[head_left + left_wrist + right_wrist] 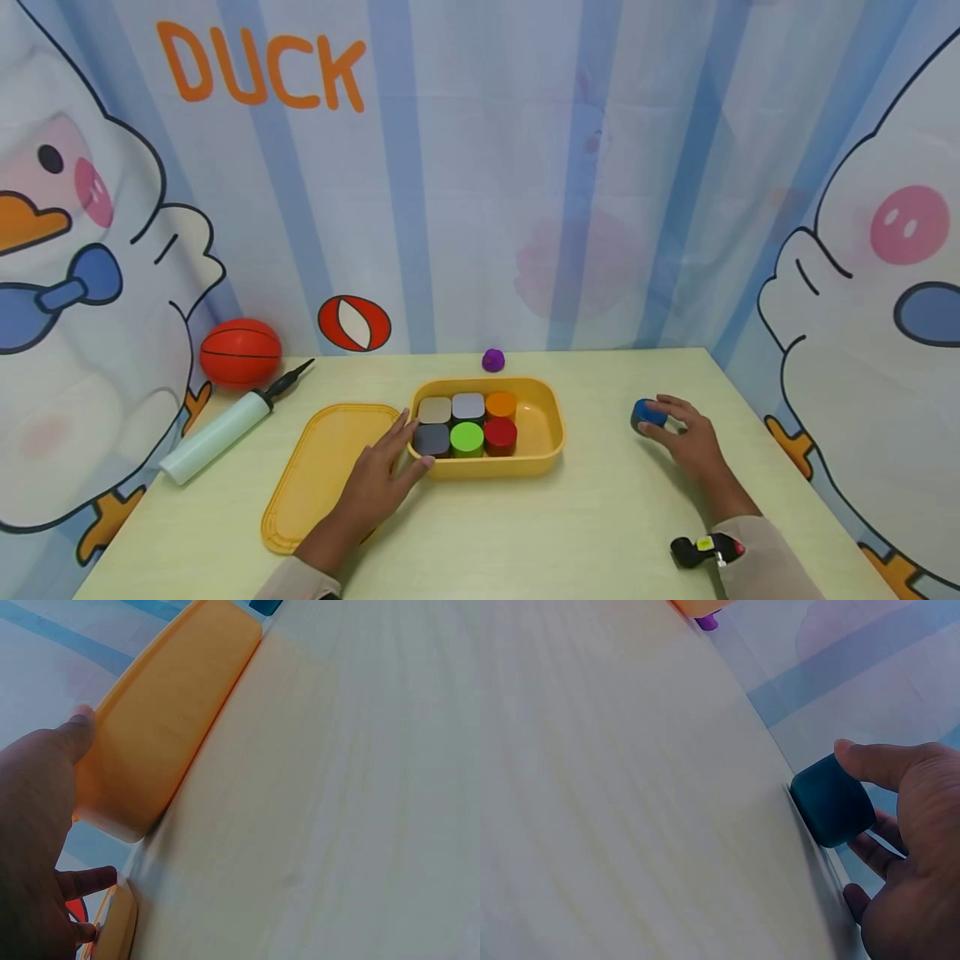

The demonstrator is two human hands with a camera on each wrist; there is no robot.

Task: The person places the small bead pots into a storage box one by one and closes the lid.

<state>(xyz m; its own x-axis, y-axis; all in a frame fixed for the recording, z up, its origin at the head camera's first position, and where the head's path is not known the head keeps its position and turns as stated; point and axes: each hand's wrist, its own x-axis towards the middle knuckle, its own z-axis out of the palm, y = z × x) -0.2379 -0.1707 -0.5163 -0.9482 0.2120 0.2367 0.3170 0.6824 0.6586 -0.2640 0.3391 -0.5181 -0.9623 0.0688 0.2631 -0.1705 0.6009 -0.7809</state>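
My right hand (697, 442) pinches a short blue cylinder (831, 802) between thumb and fingers, at the right of the table. In the right wrist view the cylinder is close to the tabletop; whether it touches is unclear. On the left, my other hand (375, 490) rests its thumb and fingertips, fairly straight, on the left end of a yellow box (165, 712). Inside sit several short blocks in two rows: beige (435, 410), lavender-grey (468, 407), orange (501, 405), dark grey (432, 440), green (467, 439) and red (500, 436). The box's right end holds no block.
A yellow lid (322, 467) lies left of the box, partly under my left forearm. Farther left are a pale green hand pump (217, 437) and a red ball (240, 353). Behind the box stands a small purple object (492, 360). A printed curtain (480, 167) hangs behind the table.
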